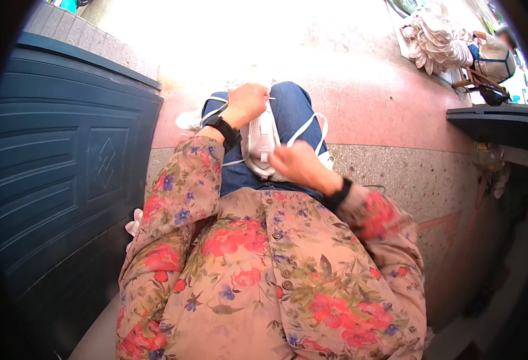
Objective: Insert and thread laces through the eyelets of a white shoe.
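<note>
A white sneaker (261, 135) with a mesh upper lies in my lap, between jeans-clad knees. Its heel opening points toward my body. My left hand (247, 101) is closed over the far end of the shoe, and a thin white lace end pokes out beside its fingers. My right hand (301, 165), slightly blurred, curls beside the heel opening. From it a white shoelace (304, 127) loops over my right knee. More lace hangs by my left wrist. What lies inside each fist is mostly hidden.
A dark blue panelled door or cabinet (54, 150) stands close on my left. Another white shoe-like piece (189, 120) shows past my left knee. At the far right are a heap of pale pieces (435, 39), a wooden-framed chair (483, 78) and a dark ledge (492, 120).
</note>
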A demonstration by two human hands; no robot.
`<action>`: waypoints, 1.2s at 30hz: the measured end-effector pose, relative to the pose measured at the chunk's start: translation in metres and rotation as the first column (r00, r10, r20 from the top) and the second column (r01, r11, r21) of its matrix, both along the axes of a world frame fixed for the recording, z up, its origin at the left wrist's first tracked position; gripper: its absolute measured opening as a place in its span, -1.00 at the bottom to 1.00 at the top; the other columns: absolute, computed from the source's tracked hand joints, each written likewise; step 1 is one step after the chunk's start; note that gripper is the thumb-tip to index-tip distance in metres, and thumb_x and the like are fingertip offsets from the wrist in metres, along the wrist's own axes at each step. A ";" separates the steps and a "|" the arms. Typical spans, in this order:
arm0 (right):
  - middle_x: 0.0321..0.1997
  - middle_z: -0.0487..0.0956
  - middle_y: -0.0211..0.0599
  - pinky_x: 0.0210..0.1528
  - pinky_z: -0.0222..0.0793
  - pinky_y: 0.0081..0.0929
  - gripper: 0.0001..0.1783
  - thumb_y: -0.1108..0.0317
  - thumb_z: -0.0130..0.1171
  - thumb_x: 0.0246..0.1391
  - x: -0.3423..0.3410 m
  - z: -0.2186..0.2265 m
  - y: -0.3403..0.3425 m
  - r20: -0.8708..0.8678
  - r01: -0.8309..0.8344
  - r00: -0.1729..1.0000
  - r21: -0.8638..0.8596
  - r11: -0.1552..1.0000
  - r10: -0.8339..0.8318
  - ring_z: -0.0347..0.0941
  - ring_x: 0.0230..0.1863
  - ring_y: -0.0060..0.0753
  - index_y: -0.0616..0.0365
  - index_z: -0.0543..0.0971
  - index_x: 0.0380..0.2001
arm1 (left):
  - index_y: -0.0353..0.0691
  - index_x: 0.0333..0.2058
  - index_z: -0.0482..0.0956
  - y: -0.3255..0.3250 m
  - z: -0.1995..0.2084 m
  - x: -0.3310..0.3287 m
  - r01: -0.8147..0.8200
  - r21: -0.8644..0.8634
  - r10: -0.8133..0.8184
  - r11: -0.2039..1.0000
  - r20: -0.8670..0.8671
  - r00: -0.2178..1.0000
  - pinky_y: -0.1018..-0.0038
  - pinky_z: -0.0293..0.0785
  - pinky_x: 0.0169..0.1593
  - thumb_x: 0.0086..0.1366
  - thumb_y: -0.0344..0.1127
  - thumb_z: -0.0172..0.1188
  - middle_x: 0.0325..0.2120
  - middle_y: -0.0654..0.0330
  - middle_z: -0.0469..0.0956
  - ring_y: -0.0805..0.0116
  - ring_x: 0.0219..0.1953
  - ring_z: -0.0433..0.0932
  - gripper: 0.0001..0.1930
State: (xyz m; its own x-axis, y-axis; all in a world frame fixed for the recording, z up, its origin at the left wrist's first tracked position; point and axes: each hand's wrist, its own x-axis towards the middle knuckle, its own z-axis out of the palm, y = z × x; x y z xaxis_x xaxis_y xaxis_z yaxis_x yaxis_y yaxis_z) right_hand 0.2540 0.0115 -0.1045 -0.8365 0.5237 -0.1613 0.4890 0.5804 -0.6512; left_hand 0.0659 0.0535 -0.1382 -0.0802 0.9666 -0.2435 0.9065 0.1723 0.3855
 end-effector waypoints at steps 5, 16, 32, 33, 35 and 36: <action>-0.71 0.43 -0.09 -0.53 0.26 -0.29 -0.68 0.21 -0.01 0.01 0.086 0.014 0.019 0.055 0.306 0.952 -0.177 0.935 -0.302 0.39 -0.63 -0.15 0.23 0.49 -0.63 | -0.17 -0.45 0.56 -0.013 0.011 0.003 -0.081 0.143 0.065 0.986 0.111 0.992 0.23 0.40 -0.26 0.08 -0.24 -0.02 -0.46 0.04 0.53 0.08 -0.32 0.51 -0.79; -0.45 0.46 0.06 -0.38 0.26 -0.20 -0.73 0.24 -0.17 0.13 0.018 -0.017 0.040 -0.228 0.574 0.793 -0.030 0.818 -0.565 0.39 -0.36 0.07 0.21 0.43 -0.41 | -0.26 -0.51 0.51 -0.067 -0.008 -0.014 -0.118 0.297 0.117 0.948 0.022 0.993 0.21 0.33 -0.28 0.08 -0.28 0.02 -0.51 0.03 0.49 0.06 -0.33 0.43 -0.82; -0.43 0.47 0.13 -0.30 0.27 -0.17 -0.68 0.22 -0.10 0.03 -0.030 -0.044 0.025 -0.153 0.389 0.864 -0.401 0.829 -0.480 0.40 -0.34 0.12 0.32 0.45 -0.46 | -0.20 -0.54 0.49 -0.044 0.012 -0.010 0.222 0.256 -0.147 0.941 -0.281 0.948 0.26 0.26 -0.27 -0.01 -0.36 0.06 -0.53 0.13 0.49 0.16 -0.31 0.41 -0.92; -0.43 0.47 0.13 -0.29 0.27 -0.16 -0.66 0.22 -0.11 0.02 -0.035 -0.048 0.026 -0.171 0.384 0.855 -0.423 0.821 -0.489 0.40 -0.34 0.12 0.33 0.45 -0.47 | -0.20 -0.54 0.49 -0.043 0.012 -0.009 0.271 0.283 -0.172 0.920 -0.330 0.928 0.27 0.26 -0.26 -0.03 -0.37 0.07 -0.53 0.14 0.50 0.18 -0.30 0.41 -0.93; -0.44 0.47 0.14 -0.29 0.27 -0.16 -0.65 0.21 -0.12 0.01 -0.042 -0.045 0.032 -0.149 0.389 0.863 -0.413 0.824 -0.482 0.40 -0.33 0.12 0.34 0.46 -0.49 | -0.20 -0.53 0.49 -0.042 0.012 -0.009 0.307 0.267 -0.202 0.914 -0.357 0.912 0.28 0.26 -0.25 -0.03 -0.38 0.07 -0.54 0.15 0.49 0.20 -0.30 0.42 -0.93; -0.45 0.47 0.16 -0.28 0.27 -0.15 -0.64 0.21 -0.13 0.01 -0.044 -0.044 0.035 -0.127 0.391 0.872 -0.403 0.827 -0.474 0.40 -0.33 0.12 0.36 0.47 -0.51 | -0.20 -0.52 0.49 -0.041 0.012 -0.010 0.340 0.247 -0.230 0.907 -0.384 0.894 0.28 0.26 -0.25 -0.03 -0.38 0.07 -0.54 0.16 0.49 0.21 -0.30 0.42 -0.93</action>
